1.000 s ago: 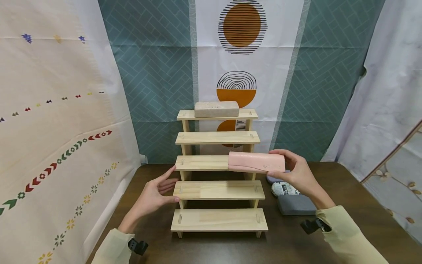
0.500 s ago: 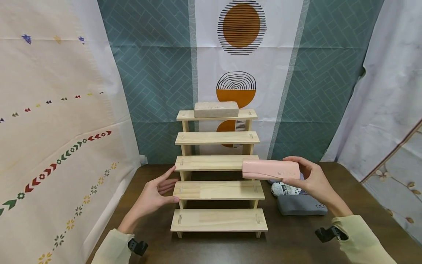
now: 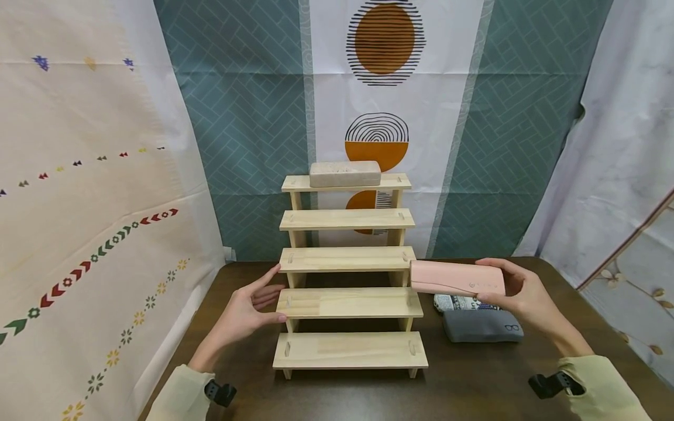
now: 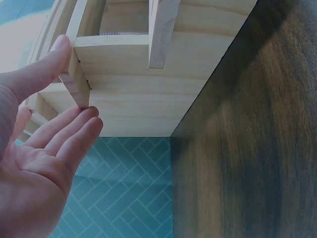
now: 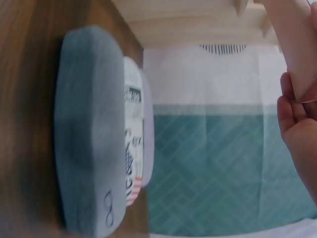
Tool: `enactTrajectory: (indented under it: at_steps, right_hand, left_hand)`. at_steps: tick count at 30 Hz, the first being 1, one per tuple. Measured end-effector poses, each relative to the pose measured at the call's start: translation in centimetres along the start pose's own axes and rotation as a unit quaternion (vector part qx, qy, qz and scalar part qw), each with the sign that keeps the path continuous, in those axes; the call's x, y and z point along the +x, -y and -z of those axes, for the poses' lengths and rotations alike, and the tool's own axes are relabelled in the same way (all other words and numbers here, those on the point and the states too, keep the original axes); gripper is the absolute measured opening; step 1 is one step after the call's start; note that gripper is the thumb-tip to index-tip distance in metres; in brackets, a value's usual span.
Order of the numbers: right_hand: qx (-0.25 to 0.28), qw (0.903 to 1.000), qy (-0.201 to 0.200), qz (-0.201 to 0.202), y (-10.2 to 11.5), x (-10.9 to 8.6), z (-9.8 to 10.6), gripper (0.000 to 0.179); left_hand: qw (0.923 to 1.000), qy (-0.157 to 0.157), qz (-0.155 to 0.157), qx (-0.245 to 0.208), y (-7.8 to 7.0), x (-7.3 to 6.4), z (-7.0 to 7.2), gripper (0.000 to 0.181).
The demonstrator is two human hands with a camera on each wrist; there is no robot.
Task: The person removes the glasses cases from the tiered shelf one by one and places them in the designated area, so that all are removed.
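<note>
Fingers (image 3: 500, 263) of the right hand (image 3: 523, 292) are curled round one end of a long, pale pink, smooth case (image 3: 454, 278), with the thumb set at its lower front edge, probably so that the rest of its length is left uncovered. Its free end is held out leftward of these fingers, by the right end of the middle shelf of a pale wooden five-tier stand (image 3: 350, 304); whether the two touch cannot be told. By the left hand (image 3: 243, 313), a lower shelf's end is lightly held between thumb and fingertips, seemingly to steady the stand. Below the right fingers, a dark grey glasses-marked case (image 3: 481, 326), a white letter-printed case (image 3: 457, 302) and a lavender case (image 5: 148, 148) are lined up on the dark brown worktop (image 3: 347, 400), perhaps for easy reach. Well up and left of those fingers, a beige, stone-like oblong box (image 3: 344, 175) is supported flat by the topmost shelf.
</note>
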State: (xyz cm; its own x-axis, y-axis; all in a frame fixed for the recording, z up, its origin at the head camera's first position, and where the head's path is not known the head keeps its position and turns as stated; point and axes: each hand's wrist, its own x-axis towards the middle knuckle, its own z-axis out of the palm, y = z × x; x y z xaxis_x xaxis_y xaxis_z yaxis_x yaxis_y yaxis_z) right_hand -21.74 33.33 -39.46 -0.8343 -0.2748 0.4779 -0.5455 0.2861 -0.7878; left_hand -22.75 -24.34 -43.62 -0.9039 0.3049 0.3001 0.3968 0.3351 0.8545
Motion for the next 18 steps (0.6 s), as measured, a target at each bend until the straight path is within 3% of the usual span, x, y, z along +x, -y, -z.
enactTrajectory:
  at_steps: [10,18]
  right_hand:
    - [0.001,0.9996,-0.014,-0.026,-0.6,-2.1,2.0,0.062]
    - [0.058,0.9981,-0.002,-0.023,-1.7,-3.8,3.3,0.063]
  left_hand:
    - [1.0000,0.000,0.003,0.001,-0.1,-0.1,-0.1,0.107]
    - [1.0000,-0.001,-0.004,0.000,-0.1,0.0,0.0,0.106]
